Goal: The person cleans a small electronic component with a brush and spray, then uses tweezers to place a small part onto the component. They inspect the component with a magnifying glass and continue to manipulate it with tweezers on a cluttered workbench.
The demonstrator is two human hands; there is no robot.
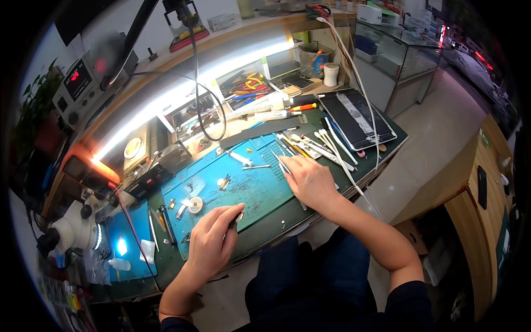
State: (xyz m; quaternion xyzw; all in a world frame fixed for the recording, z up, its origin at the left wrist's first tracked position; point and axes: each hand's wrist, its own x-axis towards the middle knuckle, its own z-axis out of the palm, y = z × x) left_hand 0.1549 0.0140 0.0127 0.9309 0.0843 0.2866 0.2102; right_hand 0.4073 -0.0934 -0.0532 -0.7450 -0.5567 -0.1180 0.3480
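My left hand [213, 238] is closed at the mat's near edge, pinching a small dark and silvery electronic part [239, 217] between thumb and fingertips; its exact kind is too small to tell. Further right, my right hand [311, 182] is closed on slim metal tweezers [282, 164], partly hidden by the fingers, beside a row of hand tools. Under both hands lies the blue work mat [260, 193]. On it are a round solder-type spool [195, 205], a small gold-coloured part [224, 182], a white syringe-like tube [240, 159] and a short metal rod [256, 166].
An opened tablet [354, 119] lies at the far right, with pens and screwdrivers [323, 146] alongside. A white cable [354, 185] hangs over the bench's right edge. At left stand a black box-shaped device [148, 181] and a microscope [69, 227]. A black cable [199, 105] dangles above.
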